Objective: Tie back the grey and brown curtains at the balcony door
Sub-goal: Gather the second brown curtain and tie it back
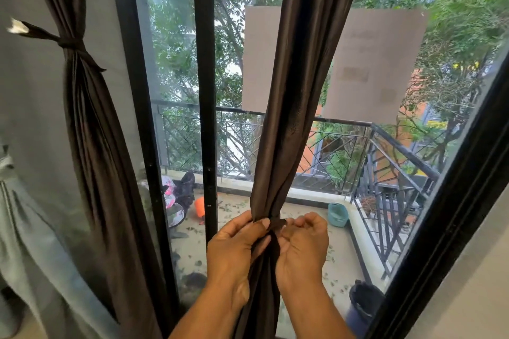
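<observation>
The bunched dark brown satin curtain panel (292,107) hangs mid-door and is gathered low between both hands. The left hand (237,245) is wrapped around the bundle, thumb pressed on a narrow dark tie band (276,224); the right hand (301,245) is curled, fingertips pinching the band's end. Risk: the slick fabric could slide out if the band is cinched loosely or the pinch is released before knotting. To the left, a second brown curtain (82,107) is already tied beside a grey curtain (33,228). Beyond the black door frame (205,91), the balcony railing (344,146) is seen; nothing obstructs the hands.
</observation>
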